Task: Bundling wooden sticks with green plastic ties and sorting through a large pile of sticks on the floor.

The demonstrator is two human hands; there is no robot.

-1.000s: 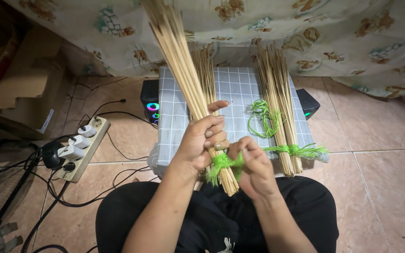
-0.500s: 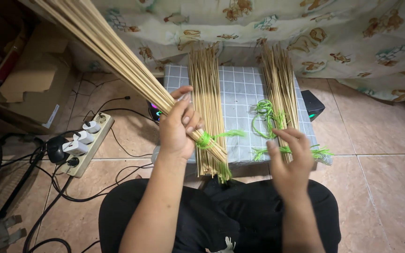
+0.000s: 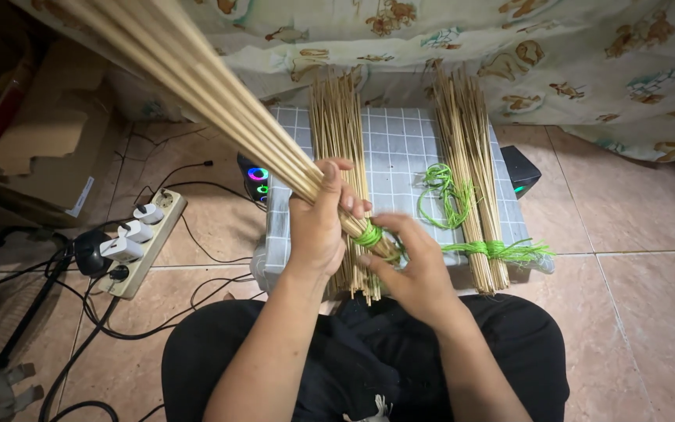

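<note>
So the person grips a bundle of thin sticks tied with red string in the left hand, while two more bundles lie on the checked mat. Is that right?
Not quite: the string is green, not red, as the head view shows. The rest holds: the left hand grips the bundle of thin sticks, and two more bundles lie on the checked mat.

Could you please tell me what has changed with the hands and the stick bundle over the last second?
The right hand, out over the green string half a second ago, came back to the held bundle at its green tie. The left hand kept its grip. The two bundles on the checked mat stayed put.
</note>
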